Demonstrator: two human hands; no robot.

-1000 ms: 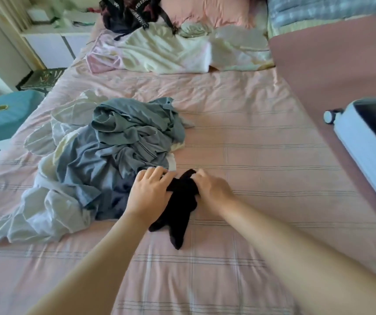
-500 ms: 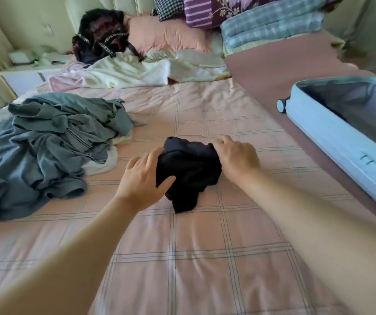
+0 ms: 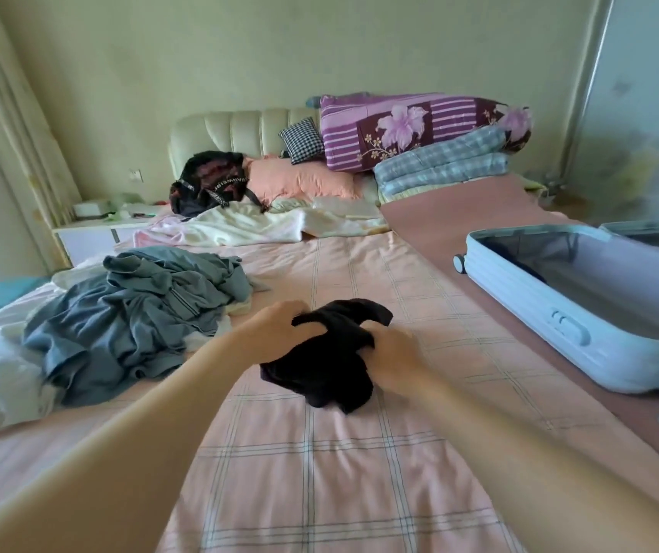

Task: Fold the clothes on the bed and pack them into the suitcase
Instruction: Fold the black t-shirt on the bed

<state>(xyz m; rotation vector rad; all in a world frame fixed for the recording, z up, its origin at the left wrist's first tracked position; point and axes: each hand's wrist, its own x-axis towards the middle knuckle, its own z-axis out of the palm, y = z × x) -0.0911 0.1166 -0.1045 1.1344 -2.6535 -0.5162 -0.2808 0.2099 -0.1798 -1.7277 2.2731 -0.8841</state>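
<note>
Two bare forearms reach in from the bottom corners of the frame over the bed [image 3: 319, 472], which carries a pink checked sheet. At centre, the left hand [image 3: 276, 333] and right hand [image 3: 393, 353] both have their fingers curled into a bunched black garment [image 3: 327, 365], one on each side; its lower part rests on the sheet. At centre left, just beside the left hand, lies an unfolded heap of grey-blue clothes [image 3: 140, 309] with white pieces beneath. At right, on a plain mauve cover, a light blue suitcase [image 3: 567, 325] lies open; the near half shows a dark lining, and its contents cannot be made out. Beyond, at upper centre, a cream blanket [image 3: 264, 229] lies rumpled, with a black backpack [image 3: 210, 183] and a pink pillow [image 3: 299, 179] behind it. A purple floral quilt [image 3: 419, 131] sits on a folded blue checked blanket [image 3: 439, 165] against the headboard [image 3: 236, 133]. A white nightstand [image 3: 88, 229] stands at far left.
</note>
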